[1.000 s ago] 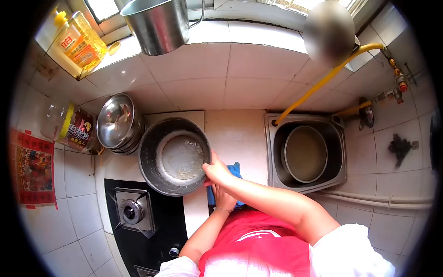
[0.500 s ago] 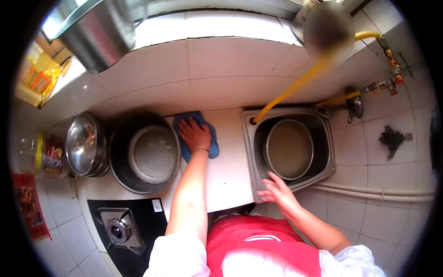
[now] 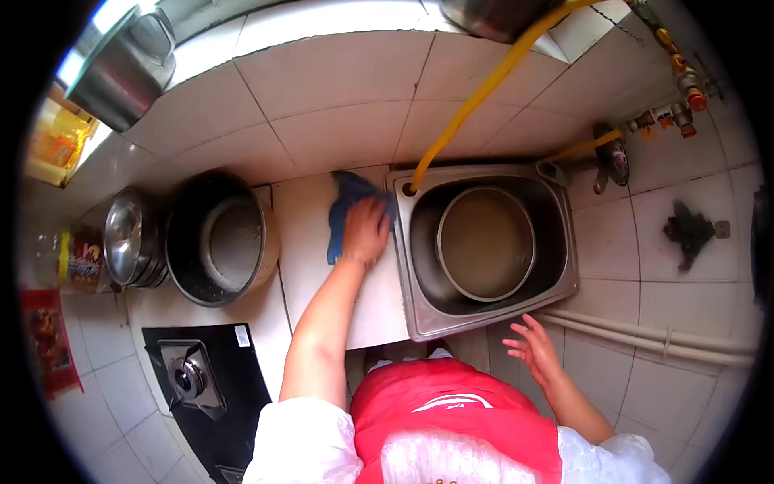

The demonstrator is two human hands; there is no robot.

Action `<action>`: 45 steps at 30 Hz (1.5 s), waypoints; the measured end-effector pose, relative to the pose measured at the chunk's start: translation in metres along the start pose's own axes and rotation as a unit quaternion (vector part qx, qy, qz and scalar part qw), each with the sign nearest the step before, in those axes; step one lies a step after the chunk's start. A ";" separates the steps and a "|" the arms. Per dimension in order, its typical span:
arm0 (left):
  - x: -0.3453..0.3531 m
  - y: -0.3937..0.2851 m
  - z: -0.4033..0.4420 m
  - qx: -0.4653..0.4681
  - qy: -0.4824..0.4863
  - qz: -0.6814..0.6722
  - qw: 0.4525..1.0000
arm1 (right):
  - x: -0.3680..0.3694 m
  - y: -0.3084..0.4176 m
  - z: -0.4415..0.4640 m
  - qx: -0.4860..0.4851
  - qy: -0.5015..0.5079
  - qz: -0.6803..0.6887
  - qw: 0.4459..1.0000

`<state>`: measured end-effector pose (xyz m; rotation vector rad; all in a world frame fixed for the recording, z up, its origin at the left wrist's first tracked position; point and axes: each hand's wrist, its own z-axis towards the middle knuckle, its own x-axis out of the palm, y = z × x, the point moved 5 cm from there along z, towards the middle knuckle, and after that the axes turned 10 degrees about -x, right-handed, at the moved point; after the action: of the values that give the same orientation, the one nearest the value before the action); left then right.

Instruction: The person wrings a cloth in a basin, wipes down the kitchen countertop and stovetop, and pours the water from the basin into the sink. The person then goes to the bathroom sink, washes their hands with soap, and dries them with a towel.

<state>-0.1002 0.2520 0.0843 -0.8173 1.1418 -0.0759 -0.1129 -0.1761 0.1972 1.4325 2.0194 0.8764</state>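
My left hand [image 3: 366, 232] presses a blue cloth [image 3: 345, 211] against the white counter [image 3: 339, 298], just left of the sink. Its fingers are slightly blurred and bunched over the fabric. Out in the air in front of the sink's near right corner, my right hand [image 3: 535, 352] is open and holds nothing, its fingers apart. Inside the metal sink [image 3: 409, 302] sits a round pot [image 3: 488, 242] filled with cloudy brownish liquid. Left of the cloth stands a large dark pot [image 3: 193, 282] with its inside showing.
Stacked metal bowls [image 3: 126, 234] stand beside the large pot. A gas stove [image 3: 254, 403] is set in the counter at the lower left. The yellow hose [image 3: 468, 105] runs down to the sink's back left corner, and a faucet [image 3: 609, 161] is on the right wall. A metal pitcher [image 3: 121, 81] stands on the ledge.
My left hand has slid the cloth rightward along the counter, closer to the sink. My right hand has shifted right and slightly down, away from the sink's front edge. The view has moved too.
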 end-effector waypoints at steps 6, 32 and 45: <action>-0.021 -0.055 -0.180 -0.004 0.114 0.009 0.993 | -0.027 0.046 0.054 -0.021 0.091 -0.007 0.996; 0.056 -0.072 -0.035 -0.099 -0.038 0.111 0.988 | -0.109 0.035 0.108 0.061 0.107 0.000 0.992; 0.041 -0.048 0.036 -0.086 -0.084 0.096 0.988 | -0.147 0.001 0.080 0.060 0.047 0.036 0.996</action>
<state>-0.0354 0.2190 0.0872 -0.8448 1.0713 0.2498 -0.0081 -0.2983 0.1505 1.5636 2.1337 0.8810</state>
